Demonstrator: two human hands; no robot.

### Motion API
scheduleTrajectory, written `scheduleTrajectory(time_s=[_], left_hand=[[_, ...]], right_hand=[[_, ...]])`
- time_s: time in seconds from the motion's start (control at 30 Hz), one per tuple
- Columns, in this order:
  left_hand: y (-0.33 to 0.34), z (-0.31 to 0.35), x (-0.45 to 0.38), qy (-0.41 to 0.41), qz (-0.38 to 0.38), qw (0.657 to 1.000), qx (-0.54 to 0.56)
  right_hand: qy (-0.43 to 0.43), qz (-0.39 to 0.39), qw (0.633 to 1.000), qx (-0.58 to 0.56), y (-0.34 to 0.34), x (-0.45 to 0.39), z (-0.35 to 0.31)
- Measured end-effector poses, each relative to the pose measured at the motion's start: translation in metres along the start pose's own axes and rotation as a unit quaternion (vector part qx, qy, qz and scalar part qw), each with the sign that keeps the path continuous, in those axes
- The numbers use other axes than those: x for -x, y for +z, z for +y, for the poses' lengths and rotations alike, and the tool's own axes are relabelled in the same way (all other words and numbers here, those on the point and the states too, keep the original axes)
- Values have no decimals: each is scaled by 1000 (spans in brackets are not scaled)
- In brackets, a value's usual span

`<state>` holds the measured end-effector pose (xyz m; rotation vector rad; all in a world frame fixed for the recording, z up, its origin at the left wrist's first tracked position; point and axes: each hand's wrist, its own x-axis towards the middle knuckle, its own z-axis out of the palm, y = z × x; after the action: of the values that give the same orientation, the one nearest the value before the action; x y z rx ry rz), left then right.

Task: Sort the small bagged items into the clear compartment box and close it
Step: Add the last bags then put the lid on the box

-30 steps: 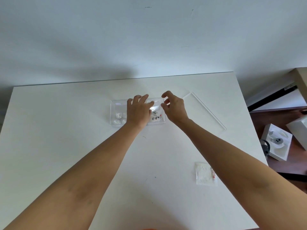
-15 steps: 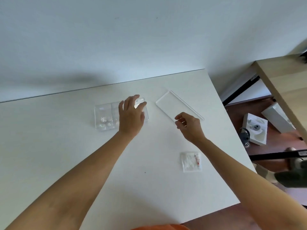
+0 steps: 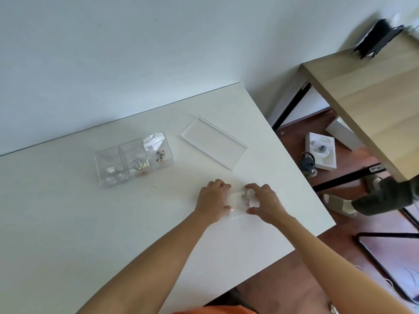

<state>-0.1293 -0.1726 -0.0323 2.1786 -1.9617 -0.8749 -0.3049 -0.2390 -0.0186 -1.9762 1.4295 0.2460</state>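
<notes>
The clear compartment box [image 3: 133, 158] stands open on the white surface [image 3: 68, 223], at about 10 o'clock from the hands and well apart from them. It has three visible sections. The left section holds several small clear or whitish items; they cannot be identified. The middle section holds a crumpled shiny bag at its near end. The right section holds a clear bag with small dark and red parts inside.

The lid [image 3: 214, 142] lies flat on the surface just beside the box, at 3 o'clock from it, separate from it.

The left hand [image 3: 213, 200] rests at the left edge of a small clear bag [image 3: 238, 201], at about 6 o'clock from the lid. Its fingers [image 3: 218, 184] are curled downward, thumb touching the bag's near left corner. The right hand [image 3: 266, 202] is at the bag's right edge, fingers spread in a loose arc, thumb at the near right corner. Both hands touch the bag, which lies on the surface; a closed grasp is not visible on either side. The bag contents show only as faint reddish specks.

At 3 o'clock, beyond the surface edge, the floor carries a white carton [image 3: 320, 150]. A wooden table [image 3: 374, 98] is cut off by the frame. A blurred foot in a sandal [image 3: 340, 203] is partly visible.
</notes>
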Motion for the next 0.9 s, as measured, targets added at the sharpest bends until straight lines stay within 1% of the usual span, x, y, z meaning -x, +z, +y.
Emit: scheduleTrajectory(time_s=[0.1, 0.2, 0.33, 0.4, 0.5, 0.63, 0.7, 0.73, 0.8, 0.87, 0.9], left_hand=[[8, 9, -3, -11, 11, 1000, -6], [8, 12, -5, -28, 12, 999, 32], [7, 13, -4, -31, 22, 996, 77], [4, 9, 0, -50, 37, 987, 149], [-9, -4, 6, -75, 68, 967, 235], [-38, -31, 18, -81, 120, 937, 318], [-54, -50, 28, -86, 156, 921, 346], [-62, -61, 35, -88, 188, 915, 345], [-75, -85, 47, -97, 274, 904, 312], [-87, -112, 58, -135, 349, 890, 262], [-92, -127, 62, -161, 374, 883, 234]], right_hand=[[-11, 3, 1000, -6, 4, -1, -2], [-19, 5, 1000, -1, 3, -4, -4], [-32, 4, 999, 6, 3, -7, -7], [-36, 5, 999, -32, 2, -8, -10], [-29, 9, 990, -138, -3, -11, -22], [-51, 26, 973, -222, -16, -21, -64], [-73, 20, 964, -256, -22, -30, -94], [-84, 17, 960, -267, -24, -36, -109], [-107, 18, 956, -271, -27, -49, -138], [-137, 23, 959, -246, -27, -64, -167], [-152, 27, 962, -227, -26, -73, -180]])
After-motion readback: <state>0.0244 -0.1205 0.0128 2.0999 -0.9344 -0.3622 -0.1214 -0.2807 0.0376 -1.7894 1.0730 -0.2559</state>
